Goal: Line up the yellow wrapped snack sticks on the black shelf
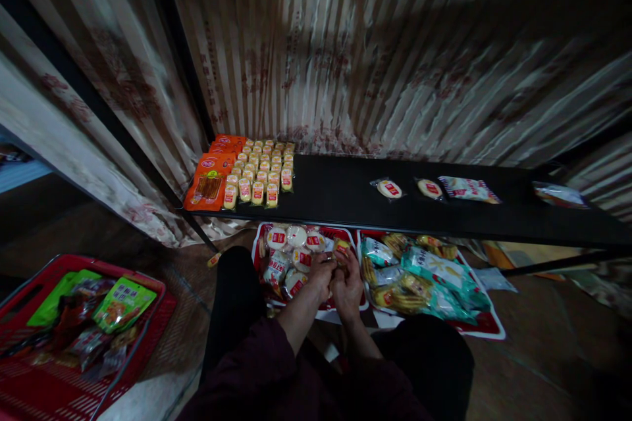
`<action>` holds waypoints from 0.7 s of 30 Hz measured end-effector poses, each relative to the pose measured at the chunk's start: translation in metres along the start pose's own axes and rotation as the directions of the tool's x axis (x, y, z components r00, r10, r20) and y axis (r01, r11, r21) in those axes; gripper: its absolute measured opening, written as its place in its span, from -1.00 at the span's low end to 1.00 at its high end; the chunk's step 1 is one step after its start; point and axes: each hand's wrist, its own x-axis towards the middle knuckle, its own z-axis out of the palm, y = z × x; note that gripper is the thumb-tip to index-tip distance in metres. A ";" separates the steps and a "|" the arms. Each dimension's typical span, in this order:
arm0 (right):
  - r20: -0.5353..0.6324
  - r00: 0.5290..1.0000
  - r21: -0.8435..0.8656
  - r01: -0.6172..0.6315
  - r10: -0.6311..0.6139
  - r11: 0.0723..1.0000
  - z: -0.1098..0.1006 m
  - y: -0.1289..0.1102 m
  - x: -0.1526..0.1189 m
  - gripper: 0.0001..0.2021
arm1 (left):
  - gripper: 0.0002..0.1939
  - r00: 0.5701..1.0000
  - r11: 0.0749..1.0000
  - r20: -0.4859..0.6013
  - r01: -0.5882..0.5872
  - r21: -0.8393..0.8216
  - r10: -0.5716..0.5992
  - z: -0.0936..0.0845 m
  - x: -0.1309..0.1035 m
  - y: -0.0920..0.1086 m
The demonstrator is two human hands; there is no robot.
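Observation:
My left hand [322, 274] and my right hand [347, 281] meet over the right side of a red basket with a white rim [364, 306]. Between their closed fingers is a small yellow snack pack [342, 247] with a red label. Round white crackers in clear wrappers [302, 258] fill the basket beside my left hand. A second basket [498, 329], to the right of my right hand, holds teal snack bags [439, 266] and yellow wrapped snacks [395, 299]. My fingers partly hide the pack.
On the black shelf [336, 191] stand rows of small yellow packs [261, 171] beside orange bags [210, 177]. Two wrapped crackers [389, 189], a white-blue bag [468, 189] and another bag [560, 195] lie farther right. A red shopping basket [158, 302] with snacks sits on the floor at left.

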 end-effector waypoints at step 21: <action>0.125 0.984 0.139 -0.145 0.128 0.980 0.025 -0.014 0.007 -0.42 | -0.63 0.992 0.993 -0.122 -0.055 -0.101 0.043 -0.021 -0.008 0.041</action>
